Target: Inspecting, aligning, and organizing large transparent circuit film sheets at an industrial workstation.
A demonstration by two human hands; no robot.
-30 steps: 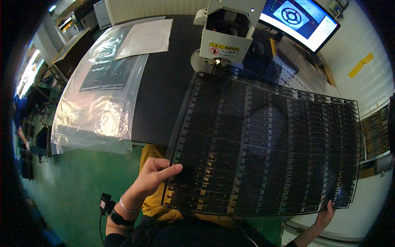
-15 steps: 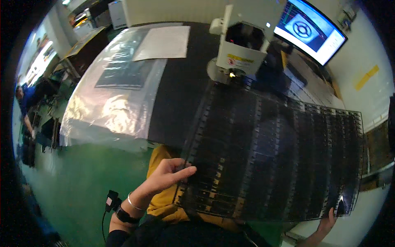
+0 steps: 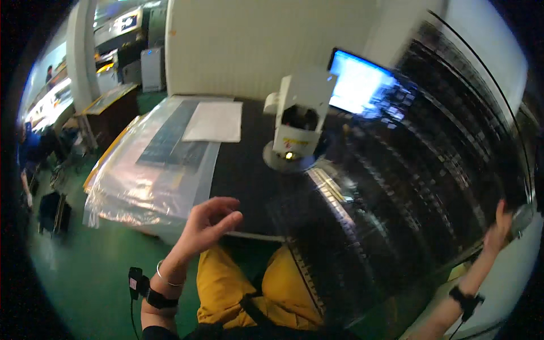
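A large dark, see-through film sheet point(image 3: 396, 226) with rows of fine patterns fills the right side, tilted and smeared by motion. At its right edge my right hand point(image 3: 497, 229) grips it, thumb upward; part of the fingers is hidden. My left hand point(image 3: 212, 224) is apart from the sheet, over the front edge of the dark tabletop point(image 3: 243, 181). Its fingers are loosely curved, the thumb stands away from them, and nothing is between them. A white optical inspection device point(image 3: 297, 122) with a small lit lamp stands just beyond the sheet.
Clear plastic sheeting point(image 3: 141, 187) covers the table's left part, with a white paper sheet point(image 3: 214, 122) on top. A lit monitor point(image 3: 360, 85) stands behind the film, partly covered by it. A wall point(image 3: 243, 51) closes off the back.
The film sheet has swung up and right, its far corner now high before the right wall. My left hand has let go of its left edge; my right hand has risen with it.
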